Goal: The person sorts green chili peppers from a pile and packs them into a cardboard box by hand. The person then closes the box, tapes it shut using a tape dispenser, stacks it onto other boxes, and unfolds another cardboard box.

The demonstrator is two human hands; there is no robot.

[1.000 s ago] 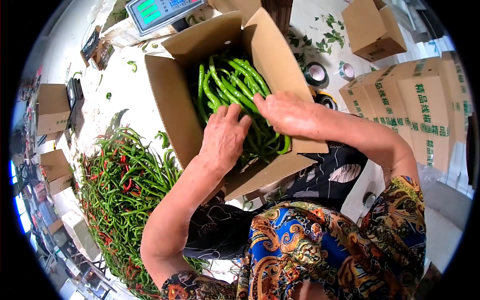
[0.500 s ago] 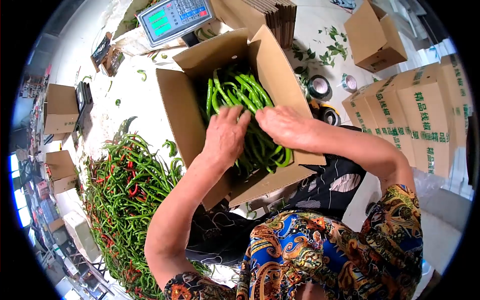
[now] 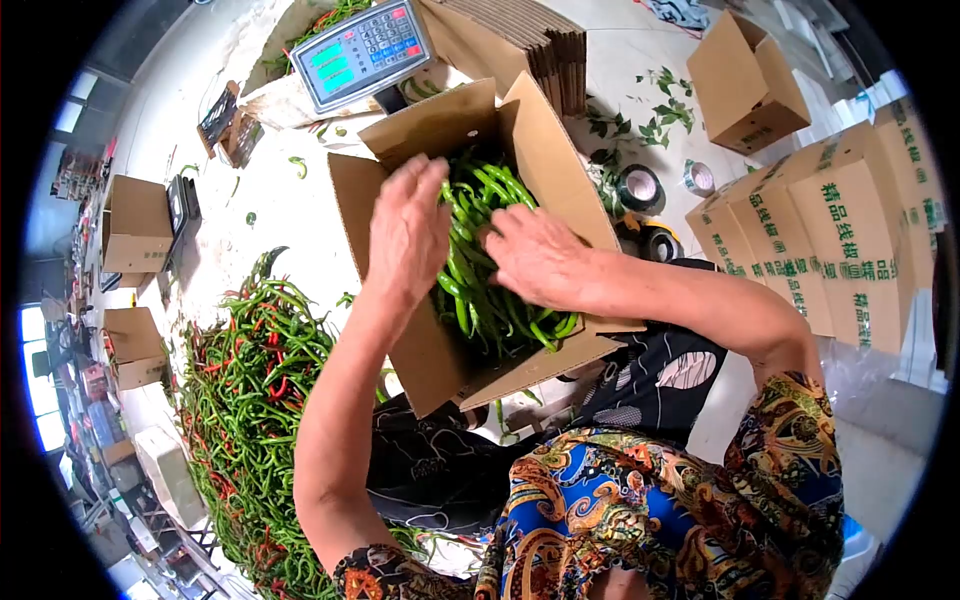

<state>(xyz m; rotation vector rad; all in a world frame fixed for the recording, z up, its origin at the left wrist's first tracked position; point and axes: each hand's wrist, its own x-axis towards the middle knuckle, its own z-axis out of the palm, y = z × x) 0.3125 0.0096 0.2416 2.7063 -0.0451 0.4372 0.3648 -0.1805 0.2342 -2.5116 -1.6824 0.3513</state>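
Head view: looking from the person's head, facing forward and steeply down
Patterned shirt (image 3: 620,490): filling the bottom edge, lying closest below the camera
Left hand (image 3: 410,225) and right hand (image 3: 530,255): reaching up the middle of the view, showing from above
Open box (image 3: 430,125): sitting near the centre, the camera peering into it at close range
Scale (image 3: 362,55): standing beyond the box, near the top edge
Room's far side: running down the left edge, appearing sideways and small
Rim: curving widely, darkening to black at the corners
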